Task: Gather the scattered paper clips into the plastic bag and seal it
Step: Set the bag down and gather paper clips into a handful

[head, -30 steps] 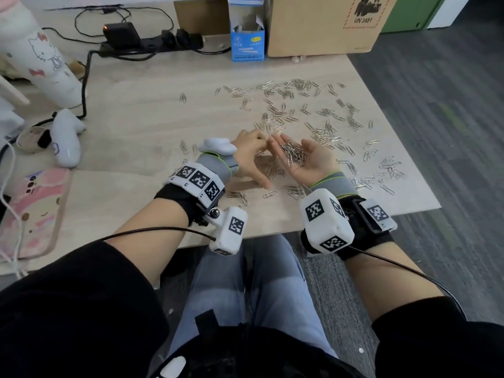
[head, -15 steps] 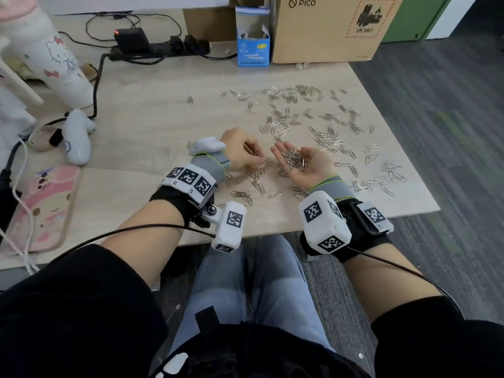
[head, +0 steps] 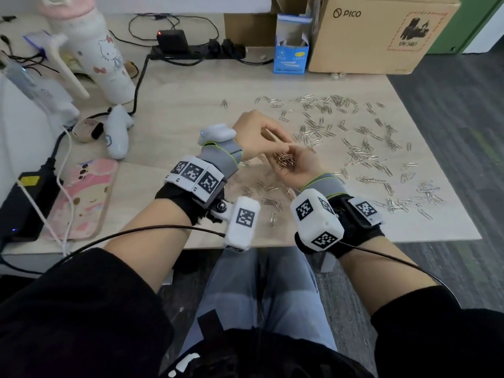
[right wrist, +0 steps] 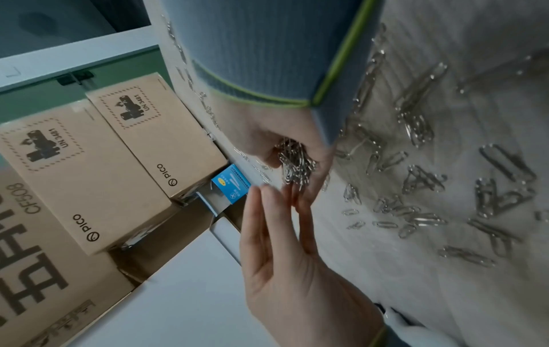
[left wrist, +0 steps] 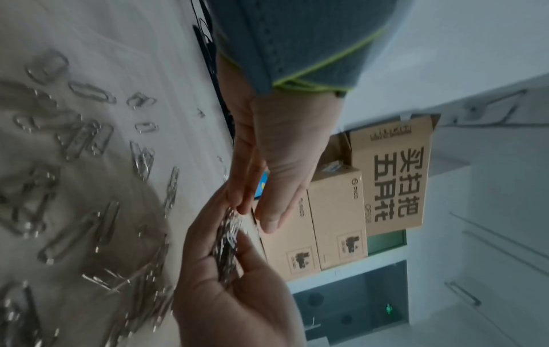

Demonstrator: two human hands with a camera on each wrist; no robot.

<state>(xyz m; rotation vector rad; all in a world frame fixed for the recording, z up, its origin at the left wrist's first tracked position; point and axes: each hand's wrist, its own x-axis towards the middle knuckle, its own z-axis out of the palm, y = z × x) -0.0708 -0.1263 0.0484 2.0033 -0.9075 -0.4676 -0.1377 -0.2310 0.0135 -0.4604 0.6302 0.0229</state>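
Silver paper clips (head: 354,154) lie scattered over the right half of the wooden table (head: 177,110). My right hand (head: 302,162) is palm up just above the table, its fingers curled round a pile of clips (head: 285,159). The right wrist view shows that pile (right wrist: 294,164) in the cupped right hand (right wrist: 297,145). My left hand (head: 272,137) reaches across, and its nearly straight fingers (right wrist: 276,211) touch the pile. In the left wrist view, the left hand (left wrist: 258,211) hovers over the clips (left wrist: 228,246) in the right palm (left wrist: 237,293). No plastic bag shows in any view.
A small blue box (head: 291,57) and a large cardboard box (head: 376,36) stand at the back. A power strip (head: 196,51), a white bottle (head: 101,55), a white controller (head: 117,132) and a pink phone case (head: 81,197) sit to the left.
My left hand has come up from the table to the right palm. The right hand's fingers have curled further round the pile.
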